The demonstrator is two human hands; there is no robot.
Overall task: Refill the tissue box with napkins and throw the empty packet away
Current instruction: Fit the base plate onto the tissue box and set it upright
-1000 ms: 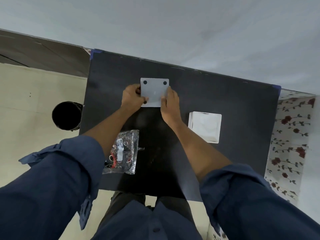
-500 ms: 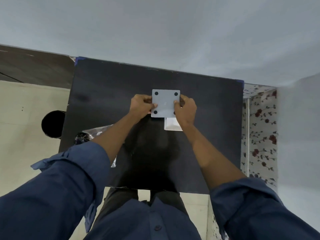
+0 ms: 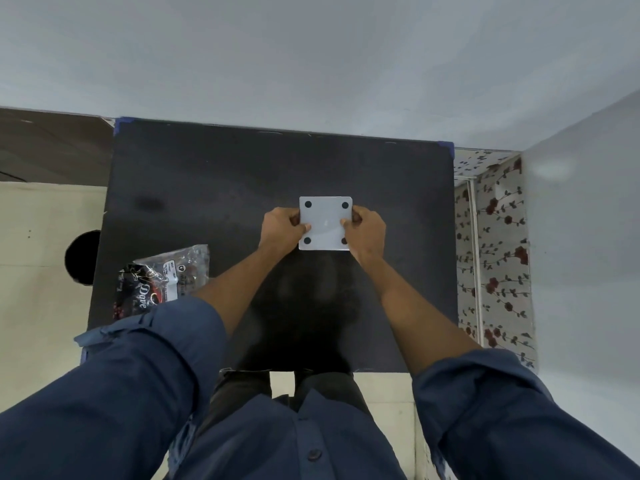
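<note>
Since earlier, napkin stack gone from sight, tissue box [image 3: 325, 223] bottom-up mid-counter [image 3: 214, 174] between both hands, left hand [image 3: 282, 227] and right hand [image 3: 367, 230] clamped on its side edges, thumbs on top, forearms converging; packet [image 3: 162, 278] near counter's left edge.

Both arms reach forward, left hand [image 3: 281, 226] and right hand [image 3: 367, 231] gripping with curled fingers [image 3: 346, 221].

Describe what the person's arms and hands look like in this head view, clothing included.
Both arms wear dark navy blue shirt sleeves, rolled up in thick cuffs near the elbows: left sleeve, right sleeve. The forearms are bare below the cuffs. The left hand and right hand are bare too: no gloves, and no watch or rings show. The shirt front has dark buttons.
</note>
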